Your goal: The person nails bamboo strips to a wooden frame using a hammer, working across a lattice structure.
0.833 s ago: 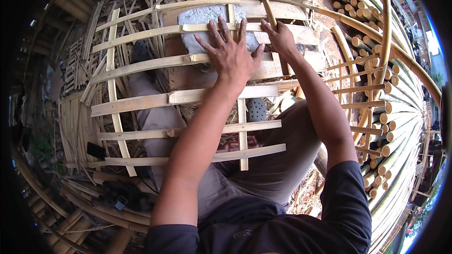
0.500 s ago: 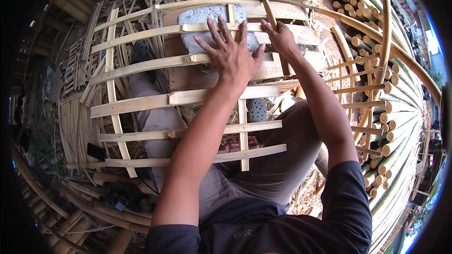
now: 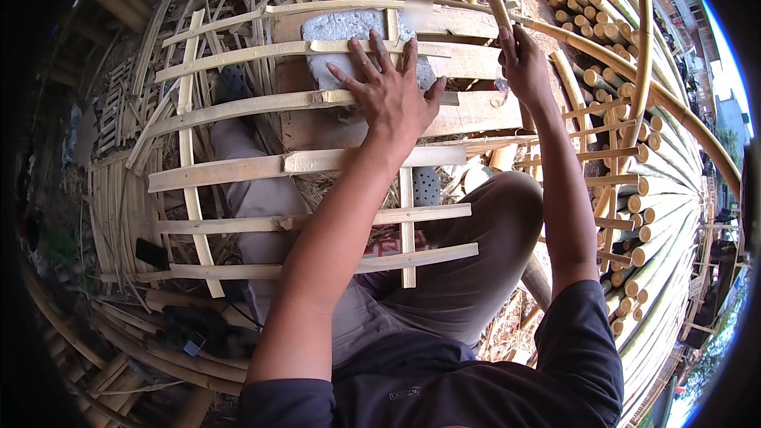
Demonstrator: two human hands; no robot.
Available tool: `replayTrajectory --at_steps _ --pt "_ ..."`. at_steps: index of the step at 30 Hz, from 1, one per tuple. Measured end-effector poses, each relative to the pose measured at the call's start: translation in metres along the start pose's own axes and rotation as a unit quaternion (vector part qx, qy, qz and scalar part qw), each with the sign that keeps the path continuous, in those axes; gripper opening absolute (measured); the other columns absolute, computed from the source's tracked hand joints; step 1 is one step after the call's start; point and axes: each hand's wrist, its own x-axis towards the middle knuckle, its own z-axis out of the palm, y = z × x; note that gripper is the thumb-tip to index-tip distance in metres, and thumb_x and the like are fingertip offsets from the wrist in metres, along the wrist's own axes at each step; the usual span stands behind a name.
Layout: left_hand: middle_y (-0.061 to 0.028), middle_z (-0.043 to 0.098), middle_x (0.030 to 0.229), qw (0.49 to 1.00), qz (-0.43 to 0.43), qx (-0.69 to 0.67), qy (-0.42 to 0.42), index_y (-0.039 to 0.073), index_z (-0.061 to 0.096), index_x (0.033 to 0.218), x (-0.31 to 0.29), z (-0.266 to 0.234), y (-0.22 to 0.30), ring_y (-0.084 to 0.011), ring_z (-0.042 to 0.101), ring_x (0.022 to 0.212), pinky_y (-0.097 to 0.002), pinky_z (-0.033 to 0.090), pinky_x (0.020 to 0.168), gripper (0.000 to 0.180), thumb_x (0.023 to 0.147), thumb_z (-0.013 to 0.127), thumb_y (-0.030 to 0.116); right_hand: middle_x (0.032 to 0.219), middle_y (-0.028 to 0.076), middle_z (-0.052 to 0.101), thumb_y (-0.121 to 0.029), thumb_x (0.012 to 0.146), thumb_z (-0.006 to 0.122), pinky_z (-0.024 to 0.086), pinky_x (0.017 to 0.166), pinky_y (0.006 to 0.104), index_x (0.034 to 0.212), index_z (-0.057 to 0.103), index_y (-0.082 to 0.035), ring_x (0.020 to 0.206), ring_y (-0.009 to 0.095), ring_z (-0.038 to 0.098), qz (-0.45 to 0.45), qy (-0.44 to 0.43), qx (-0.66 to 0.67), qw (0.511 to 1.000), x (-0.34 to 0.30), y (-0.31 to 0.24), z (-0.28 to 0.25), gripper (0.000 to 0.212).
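Across my legs and a wooden plank bench lies a lattice of pale bamboo strips (image 3: 238,177), with long slats crossing two shorter ones. My left hand (image 3: 388,99) is spread flat over its upper slats, fingers apart and reaching over a grey-white stone block (image 3: 337,27). The block sits beneath the slats on the planks (image 3: 472,111). Raised to the right of the lattice, my right hand (image 3: 525,63) is wrapped round the wooden handle of a hammer (image 3: 498,5). The dark hammer head is up, apart from the strips. Part of the block is hidden by my left hand.
Stacked bamboo poles (image 3: 646,214) fill the right side, with a small slatted frame (image 3: 610,154) leaning near my right forearm. Loose bamboo strips (image 3: 119,206) cover the ground at left. A dark phone-like object (image 3: 151,254) lies by the lattice's lower left.
My right hand has lifted the hammer up and to the right, away from the slats. My left hand stays spread in nearly the same place on the lattice.
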Motion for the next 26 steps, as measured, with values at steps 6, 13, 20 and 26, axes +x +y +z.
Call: replayTrajectory --at_steps 6,13,20,26 --pt "-0.0213 0.012 0.163 0.999 -0.011 0.0 -0.036 0.03 0.025 0.157 0.001 -0.011 0.0 -0.0506 0.005 0.148 -0.0792 0.004 0.107 0.075 0.093 0.036 0.068 0.072 0.025 0.063 -0.024 0.101 0.056 0.047 0.058 0.0473 0.11 0.061 0.001 0.064 0.042 0.063 -0.145 -0.062 -0.034 0.987 -0.036 -0.048 -0.007 0.027" --pt "-0.0214 0.016 0.162 1.0 -0.012 0.001 -0.02 0.03 0.028 0.156 -0.002 -0.008 -0.001 -0.0502 0.007 0.148 -0.0796 0.006 0.107 0.076 0.092 0.038 0.069 0.072 0.026 0.063 -0.022 0.101 0.054 0.045 0.06 0.0527 0.1 0.058 0.0 0.068 0.047 0.061 -0.122 -0.099 -0.045 0.987 -0.047 -0.054 0.011 0.023" --pt "-0.0215 0.017 0.162 1.0 -0.011 -0.001 -0.011 0.029 0.028 0.156 0.0 -0.005 0.0 -0.0503 0.008 0.148 -0.0799 0.008 0.106 0.077 0.091 0.039 0.07 0.072 0.026 0.062 -0.022 0.101 0.053 0.043 0.06 0.0545 0.096 0.054 0.0 0.07 0.049 0.059 -0.126 -0.12 -0.053 0.983 -0.048 -0.046 0.011 0.022" --pt "-0.0204 0.014 0.163 0.999 -0.022 0.008 -0.044 0.03 0.025 0.157 -0.001 -0.015 -0.001 -0.049 0.006 0.148 -0.0788 0.006 0.107 0.079 0.091 0.036 0.072 0.077 0.025 0.065 -0.017 0.098 0.059 0.045 0.058 0.0532 0.102 0.053 -0.001 0.072 0.046 0.064 -0.146 -0.088 -0.016 0.985 -0.04 -0.053 0.011 0.017"
